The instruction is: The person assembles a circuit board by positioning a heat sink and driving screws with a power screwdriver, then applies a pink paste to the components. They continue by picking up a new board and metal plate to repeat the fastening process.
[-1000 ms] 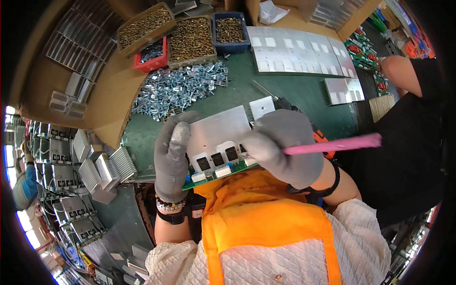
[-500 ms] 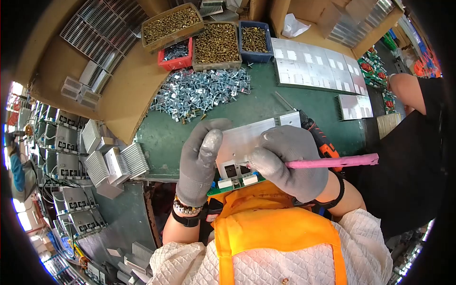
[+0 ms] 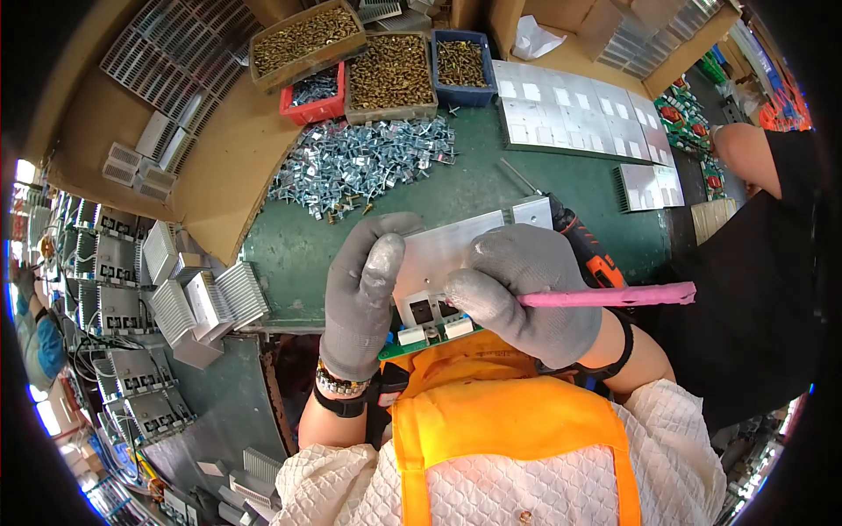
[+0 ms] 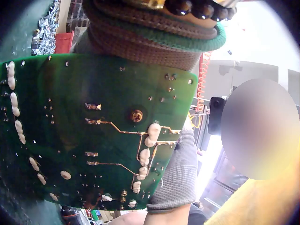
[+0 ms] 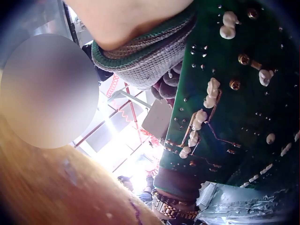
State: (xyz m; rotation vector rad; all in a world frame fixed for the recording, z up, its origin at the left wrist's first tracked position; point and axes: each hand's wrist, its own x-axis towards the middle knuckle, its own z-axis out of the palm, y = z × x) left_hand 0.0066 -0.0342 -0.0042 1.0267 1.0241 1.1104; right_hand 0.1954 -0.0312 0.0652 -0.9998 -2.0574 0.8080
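Note:
My gloved left hand [image 3: 361, 302] grips the left edge of an aluminium heat sink [image 3: 430, 263] joined to a green circuit board [image 3: 410, 348]. In the left wrist view the board's underside [image 4: 112, 136] shows solder joints, white blobs and a brass screw. Near the heat sink's lower edge, a black component [image 3: 422, 311] sits inside a pale cutout. My gloved right hand [image 3: 535, 298] pinches a pink-wrapped stick [image 3: 614, 296] over that row of components. Its working tip is hidden behind thumb and fingers. A smaller metal piece [image 3: 532, 213] shows behind the right hand.
An orange-black power screwdriver [image 3: 589, 250] lies just right of the hands. Beyond them are a heap of small metal clips [image 3: 364, 167], bins of brass screws [image 3: 390, 74] and rows of heat sinks [image 3: 579, 114]. Finned heat sinks [image 3: 206, 302] stand left; another person's arm [image 3: 750, 160] is at right.
My right hand has moved left along the row of black components, covering ones that showed earlier. The head view has shifted, while the left hand keeps its hold on the board and heat sink.

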